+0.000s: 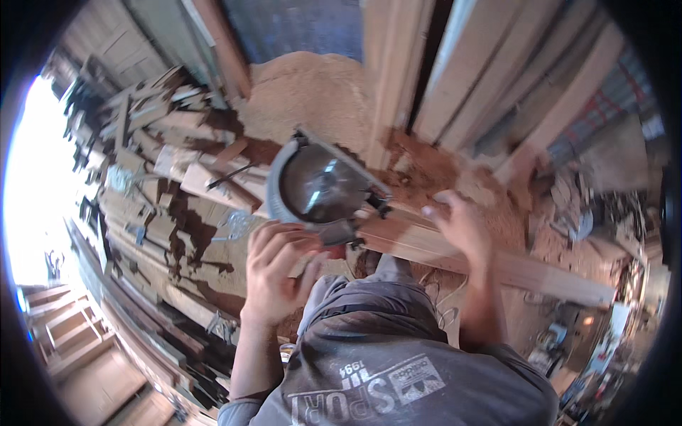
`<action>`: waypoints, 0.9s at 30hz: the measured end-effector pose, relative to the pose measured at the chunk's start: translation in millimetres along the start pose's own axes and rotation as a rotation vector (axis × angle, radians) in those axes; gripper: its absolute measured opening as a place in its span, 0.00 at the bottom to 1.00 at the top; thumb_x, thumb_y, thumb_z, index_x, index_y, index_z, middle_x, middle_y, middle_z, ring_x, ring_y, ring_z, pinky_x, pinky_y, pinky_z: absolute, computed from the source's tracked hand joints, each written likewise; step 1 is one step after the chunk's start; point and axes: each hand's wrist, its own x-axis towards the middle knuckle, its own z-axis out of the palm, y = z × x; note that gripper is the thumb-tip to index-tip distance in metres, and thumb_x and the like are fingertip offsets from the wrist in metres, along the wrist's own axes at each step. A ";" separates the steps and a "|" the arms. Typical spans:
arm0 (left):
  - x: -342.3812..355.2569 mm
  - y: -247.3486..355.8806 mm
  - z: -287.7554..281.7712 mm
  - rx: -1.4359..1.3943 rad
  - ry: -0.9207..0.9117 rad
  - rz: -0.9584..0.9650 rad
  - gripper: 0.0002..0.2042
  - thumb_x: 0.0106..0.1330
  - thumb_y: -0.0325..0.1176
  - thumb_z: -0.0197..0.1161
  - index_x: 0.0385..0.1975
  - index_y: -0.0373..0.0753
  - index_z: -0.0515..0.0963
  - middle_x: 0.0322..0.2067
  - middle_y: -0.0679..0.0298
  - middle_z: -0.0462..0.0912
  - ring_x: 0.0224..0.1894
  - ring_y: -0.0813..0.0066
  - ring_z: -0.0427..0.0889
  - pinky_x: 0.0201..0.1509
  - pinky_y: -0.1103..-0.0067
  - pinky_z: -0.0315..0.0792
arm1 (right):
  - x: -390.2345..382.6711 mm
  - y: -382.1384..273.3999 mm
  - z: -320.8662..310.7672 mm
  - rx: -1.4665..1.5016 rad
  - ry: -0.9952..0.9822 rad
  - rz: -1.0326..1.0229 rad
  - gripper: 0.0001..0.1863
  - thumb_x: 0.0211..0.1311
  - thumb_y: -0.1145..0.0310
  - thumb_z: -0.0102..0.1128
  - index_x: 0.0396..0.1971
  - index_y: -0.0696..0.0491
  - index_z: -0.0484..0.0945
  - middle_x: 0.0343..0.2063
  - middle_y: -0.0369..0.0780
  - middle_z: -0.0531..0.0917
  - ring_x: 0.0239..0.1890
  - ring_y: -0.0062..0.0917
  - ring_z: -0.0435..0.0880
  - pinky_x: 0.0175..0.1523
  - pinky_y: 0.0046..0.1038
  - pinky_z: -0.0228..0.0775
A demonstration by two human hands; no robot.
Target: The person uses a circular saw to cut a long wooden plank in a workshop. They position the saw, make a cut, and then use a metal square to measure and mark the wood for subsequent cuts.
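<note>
A circular saw (318,186) with a grey guard and a round metal blade is tilted up over a long wooden beam (405,240). Its blade side faces me, and its base plate slants along the far right side. My left hand (277,266) is curled at the saw's near end, fingers bent at the handle; part of the grip is hidden. A red part of the saw shows beside the fingertips. My right hand (458,226) hovers at the beam's right half, thumb and fingers apart, with nothing in it.
Offcut wood (142,206) is heaped at the left. Tall planks (497,71) lean at the back right, near a mound of sawdust (305,92). Wooden frames (78,326) lie at the lower left. Cables (444,295) trail on the floor below the beam.
</note>
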 end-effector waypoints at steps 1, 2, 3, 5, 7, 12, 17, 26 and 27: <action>1.7 -7.6 11.7 0.126 0.018 0.048 0.10 0.58 0.29 0.76 0.38 0.38 0.84 0.41 0.57 0.89 0.50 0.55 0.85 0.59 0.62 0.74 | -1.6 18.9 10.4 -0.016 -0.145 0.082 0.32 0.71 0.40 0.63 0.60 0.52 0.80 0.56 0.52 0.85 0.62 0.47 0.83 0.65 0.47 0.74; -0.6 -10.3 11.5 0.156 0.002 -0.038 0.10 0.58 0.29 0.76 0.37 0.38 0.84 0.41 0.57 0.88 0.50 0.55 0.85 0.58 0.62 0.73 | -14.0 24.9 24.3 -0.070 -0.198 0.053 0.36 0.72 0.37 0.59 0.66 0.51 0.76 0.58 0.53 0.84 0.64 0.47 0.82 0.66 0.48 0.74; 4.2 -17.7 22.0 0.157 0.006 -0.043 0.10 0.58 0.28 0.76 0.37 0.37 0.84 0.41 0.57 0.88 0.49 0.54 0.85 0.58 0.62 0.73 | -13.0 37.4 38.6 0.038 -0.382 0.068 0.38 0.72 0.37 0.58 0.69 0.51 0.73 0.62 0.54 0.81 0.67 0.49 0.78 0.69 0.50 0.70; 10.9 -25.6 39.0 0.219 -0.071 -0.106 0.10 0.58 0.27 0.76 0.37 0.36 0.84 0.42 0.58 0.86 0.49 0.54 0.82 0.57 0.63 0.73 | -26.0 50.2 78.5 -0.049 -0.289 -0.062 0.44 0.71 0.37 0.59 0.75 0.53 0.65 0.73 0.57 0.69 0.77 0.54 0.63 0.78 0.57 0.54; 15.8 -30.2 53.2 0.244 -0.102 -0.114 0.09 0.60 0.28 0.75 0.38 0.36 0.83 0.41 0.57 0.86 0.48 0.53 0.82 0.57 0.63 0.72 | -36.3 60.6 102.1 -0.131 -0.319 -0.067 0.50 0.65 0.40 0.66 0.78 0.54 0.60 0.78 0.58 0.56 0.80 0.61 0.52 0.80 0.61 0.46; 22.4 -27.4 70.8 0.244 -0.140 -0.151 0.09 0.65 0.30 0.73 0.40 0.35 0.83 0.40 0.54 0.84 0.47 0.51 0.81 0.56 0.61 0.72 | -58.5 71.2 128.5 -0.052 -0.183 -0.147 0.52 0.58 0.42 0.74 0.73 0.61 0.64 0.76 0.65 0.54 0.78 0.63 0.55 0.78 0.60 0.54; 31.7 -22.5 81.2 0.267 -0.152 -0.190 0.10 0.68 0.33 0.72 0.37 0.32 0.81 0.36 0.53 0.82 0.42 0.50 0.81 0.51 0.62 0.73 | -61.1 75.7 120.0 -0.014 -0.085 -0.196 0.48 0.60 0.45 0.73 0.69 0.63 0.68 0.72 0.65 0.61 0.76 0.64 0.59 0.74 0.60 0.61; 29.8 -16.2 95.7 0.278 -0.129 -0.143 0.07 0.59 0.29 0.76 0.29 0.38 0.83 0.34 0.56 0.81 0.40 0.51 0.80 0.46 0.61 0.73 | -31.9 13.9 52.8 0.822 -0.018 -0.276 0.29 0.69 0.56 0.70 0.62 0.60 0.77 0.59 0.55 0.81 0.64 0.46 0.80 0.67 0.40 0.72; 30.8 -16.2 97.1 0.308 -0.128 -0.126 0.07 0.59 0.29 0.76 0.28 0.38 0.82 0.33 0.56 0.81 0.39 0.51 0.80 0.45 0.61 0.73 | -22.6 0.7 50.4 0.822 0.121 -0.373 0.28 0.69 0.58 0.71 0.61 0.59 0.77 0.57 0.54 0.82 0.62 0.45 0.82 0.67 0.39 0.72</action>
